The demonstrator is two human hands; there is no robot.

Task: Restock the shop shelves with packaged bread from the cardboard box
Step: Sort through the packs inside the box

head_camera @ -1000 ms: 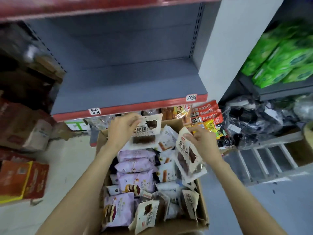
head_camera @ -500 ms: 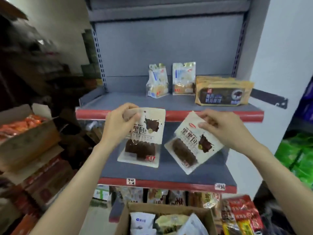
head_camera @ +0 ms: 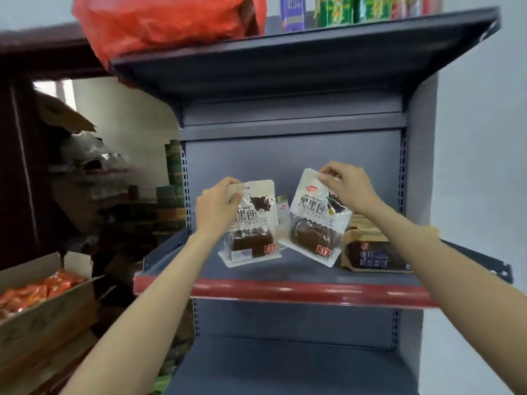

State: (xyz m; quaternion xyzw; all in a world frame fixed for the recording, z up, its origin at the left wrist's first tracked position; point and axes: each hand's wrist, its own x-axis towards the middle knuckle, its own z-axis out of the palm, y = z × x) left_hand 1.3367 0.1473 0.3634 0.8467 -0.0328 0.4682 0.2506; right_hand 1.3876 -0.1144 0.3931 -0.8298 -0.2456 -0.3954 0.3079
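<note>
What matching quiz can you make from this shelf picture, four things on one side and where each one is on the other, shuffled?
Things:
1. left-hand bread pack
2. right-hand bread pack
3. red plastic bag
4. brown bread pack

Places:
A. on top of the top shelf
B. lying at the right end of the red-edged shelf
C. held upright, pinched at its top
D. held tilted, pinched at its top

Pairs: 1-C, 2-D, 3-A, 4-B

Small packet (head_camera: 282, 209) mostly hidden behind held bread packs; top-shelf goods (head_camera: 342, 10) cut off.
</note>
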